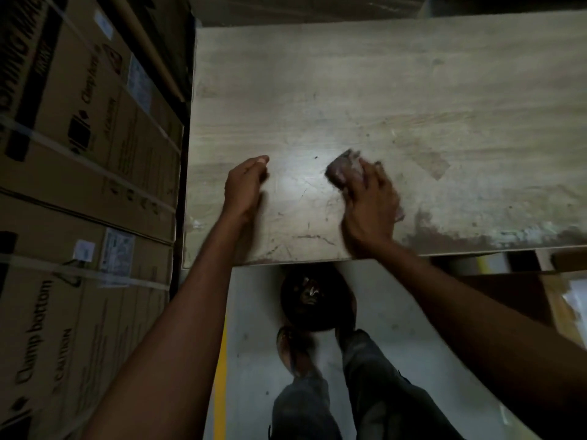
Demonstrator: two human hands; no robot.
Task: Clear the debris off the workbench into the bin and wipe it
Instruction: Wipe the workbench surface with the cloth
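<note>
**Op:** Forearms stretch out over the near edge of the table (413, 90). I see the left hand (246, 182) standing on its edge, loosely cupped and holding nothing. The right hand (371, 201) presses flat on a rag (344, 171), fingers spread.

**Desk:** Where's the bin?

**Op:** On the floor. The bin (311, 300) sits partly tucked under the table's edge, with scraps inside.

**Desk:** Risks?

**Op:** Grit pushed over the edge may miss it, I reckon, with the rim half hidden beneath. A shoe (290, 347) just beside could knock it. The rag is only pressed, so it might slip. That brown smear (444, 238) could spread.
</note>
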